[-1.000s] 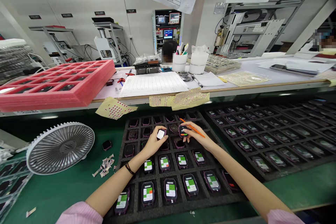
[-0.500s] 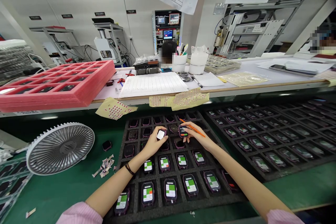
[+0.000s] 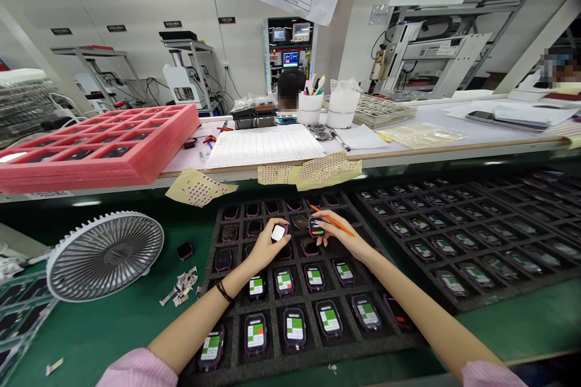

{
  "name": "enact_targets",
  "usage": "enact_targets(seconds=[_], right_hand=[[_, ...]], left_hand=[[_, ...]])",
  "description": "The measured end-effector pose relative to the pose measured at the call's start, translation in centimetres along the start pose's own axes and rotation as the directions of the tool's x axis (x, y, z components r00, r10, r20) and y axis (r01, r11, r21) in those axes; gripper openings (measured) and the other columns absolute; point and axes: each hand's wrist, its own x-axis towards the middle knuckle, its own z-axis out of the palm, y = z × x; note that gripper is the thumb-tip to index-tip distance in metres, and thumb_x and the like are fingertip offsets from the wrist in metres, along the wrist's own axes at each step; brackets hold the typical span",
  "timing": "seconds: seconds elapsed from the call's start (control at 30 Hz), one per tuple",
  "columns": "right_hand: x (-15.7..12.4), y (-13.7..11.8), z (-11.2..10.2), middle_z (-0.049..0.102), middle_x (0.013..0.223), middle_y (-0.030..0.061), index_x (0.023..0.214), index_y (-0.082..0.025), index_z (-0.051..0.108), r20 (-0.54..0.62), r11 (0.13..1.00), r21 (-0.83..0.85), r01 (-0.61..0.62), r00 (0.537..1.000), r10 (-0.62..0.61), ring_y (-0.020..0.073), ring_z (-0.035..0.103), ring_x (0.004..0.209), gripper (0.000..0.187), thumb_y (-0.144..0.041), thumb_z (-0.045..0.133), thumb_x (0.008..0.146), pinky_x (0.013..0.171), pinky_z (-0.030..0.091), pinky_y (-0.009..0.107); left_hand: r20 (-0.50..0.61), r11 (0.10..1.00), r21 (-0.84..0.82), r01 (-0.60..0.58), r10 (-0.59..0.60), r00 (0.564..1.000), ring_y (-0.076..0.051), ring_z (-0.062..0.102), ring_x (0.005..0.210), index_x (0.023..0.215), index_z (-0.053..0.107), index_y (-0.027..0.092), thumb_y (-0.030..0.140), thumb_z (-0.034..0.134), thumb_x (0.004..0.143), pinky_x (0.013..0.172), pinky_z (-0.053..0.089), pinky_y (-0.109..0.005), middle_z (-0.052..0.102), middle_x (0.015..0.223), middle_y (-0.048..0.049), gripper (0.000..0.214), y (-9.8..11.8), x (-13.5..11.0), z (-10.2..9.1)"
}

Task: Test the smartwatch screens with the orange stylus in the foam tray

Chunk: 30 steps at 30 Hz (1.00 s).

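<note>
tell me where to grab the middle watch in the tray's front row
Probably from straight above, fingers on its two long sides: the watch lies screen up in a walled pocket of the foam tray, and its oblong body is narrowest there.

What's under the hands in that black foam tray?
Black foam pockets holding smartwatches lie under the left hand and right hand; one watch shows between them. The pockets directly beneath the palms are covered, so their contents cannot be seen.

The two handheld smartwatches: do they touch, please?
Apart: the head view shows a gap between the smartwatch in the left hand and the one in the right hand.
</note>
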Motion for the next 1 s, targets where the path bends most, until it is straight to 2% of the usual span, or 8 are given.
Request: enact_targets(seconds=[0.17, 0.27, 0.37, 0.43, 0.6, 0.73, 0.9, 1.0], right_hand=[[-0.03, 0.04, -0.04, 0.062, 0.076, 0.0012, 0.101, -0.02, 0.055, 0.005, 1.0, -0.008, 0.008, 1.0, -0.008, 0.0164, 0.066, 0.055, 0.027, -0.038, 0.06, 0.081, 0.046, 0.049, 0.026], [-0.03, 0.09, -0.06, 0.062, 0.077, 0.0013, 0.101, -0.02, 0.055, 0.002, 1.0, -0.006, 0.011, 1.0, -0.011, 0.016, 0.066, 0.054, 0.028, -0.038, 0.06, 0.081, 0.046, 0.049, 0.026], [-0.04, 0.14, -0.07, 0.062, 0.078, 0.0015, 0.101, -0.02, 0.055, 0.004, 1.0, -0.002, 0.016, 1.0, -0.016, 0.0161, 0.066, 0.055, 0.027, -0.038, 0.06, 0.081, 0.046, 0.048, 0.026], [-0.04, 0.17, -0.08, 0.062, 0.078, 0.0015, 0.101, -0.021, 0.055, 0.009, 1.0, -0.002, 0.019, 1.0, -0.019, 0.0161, 0.066, 0.055, 0.027, -0.038, 0.059, 0.081, 0.046, 0.048, 0.026], [-0.01, 0.23, -0.11, 0.062, 0.077, 0.0009, 0.102, -0.02, 0.054, 0.006, 1.0, 0.002, 0.024, 1.0, -0.024, 0.0156, 0.066, 0.055, 0.027, -0.038, 0.059, 0.081, 0.046, 0.048, 0.025], [0.02, 0.21, -0.09, 0.061, 0.079, 0.0012, 0.101, -0.02, 0.054, 0.005, 1.0, 0.006, 0.019, 1.0, -0.019, 0.0155, 0.066, 0.055, 0.027, -0.037, 0.059, 0.081, 0.046, 0.048, 0.026], [0.03, 0.28, -0.12, 0.062, 0.08, 0.0017, 0.102, -0.02, 0.054, 0.006, 1.0, 0.004, 0.017, 1.0, -0.017, 0.0153, 0.066, 0.055, 0.027, -0.037, 0.059, 0.081, 0.046, 0.048, 0.025], [0.02, 0.28, -0.13, 0.061, 0.079, 0.0012, 0.101, -0.02, 0.054, 0.008, 1.0, 0.008, 0.014, 1.0, -0.014, 0.015, 0.066, 0.055, 0.027, -0.037, 0.059, 0.082, 0.046, 0.047, 0.025]], left_hand=[[-0.009, 1.0, -0.003, -0.019, 0.019, 1.0, -0.018, 0.054, 0.087, 0.105, 0.051, 0.019, 0.023, 0.057, 0.079, 0.079, 0.043, -0.03, 0.059, 0.098, -0.0034, 0.027, -0.33, 0.02, 0.0], [0.015, 0.993, -0.12, -0.022, 0.024, 1.0, -0.019, 0.056, 0.094, 0.117, 0.046, 0.02, 0.025, 0.057, 0.08, 0.081, 0.045, -0.03, 0.058, 0.108, -0.0061, 0.039, -0.47, 0.05, 0.13], [0.075, 0.969, -0.246, 0.028, -0.009, 0.997, -0.019, 0.057, 0.096, 0.127, 0.04, 0.021, 0.027, 0.057, 0.08, 0.078, 0.047, -0.03, 0.058, 0.113, -0.0089, 0.05, -0.55, 0.1, 0.29], [0.095, 0.961, -0.271, 0.047, -0.022, 0.995, -0.019, 0.059, 0.092, 0.126, 0.042, 0.021, 0.029, 0.058, 0.079, 0.073, 0.049, -0.029, 0.059, 0.11, -0.0092, 0.05, -0.59, 0.15, 0.36], [0.079, 0.968, -0.248, 0.044, -0.024, 0.997, -0.015, 0.058, 0.074, 0.103, 0.058, 0.017, 0.039, 0.057, 0.08, 0.058, 0.048, -0.024, 0.062, 0.093, -0.0056, 0.032, -0.49, 0.22, 0.33], [0.102, 0.976, -0.208, 0.061, -0.041, 0.994, -0.012, 0.055, 0.061, 0.106, 0.059, 0.019, 0.043, 0.047, 0.086, 0.046, 0.038, -0.021, 0.062, 0.08, -0.003, 0.033, -0.4, 0.11, 0.23], [0.12, 0.973, -0.229, 0.03, -0.002, 0.993, -0.017, 0.06, 0.082, 0.124, 0.047, 0.02, 0.034, 0.058, 0.081, 0.054, 0.042, -0.021, 0.062, 0.104, -0.008, 0.046, -0.82, 0.05, 0.3], [0.115, 0.973, -0.23, 0.03, -0.004, 0.993, -0.018, 0.06, 0.087, 0.125, 0.046, 0.019, 0.033, 0.06, 0.079, 0.056, 0.043, -0.021, 0.06, 0.107, -0.0094, 0.05, -0.85, 0.15, 0.3]])
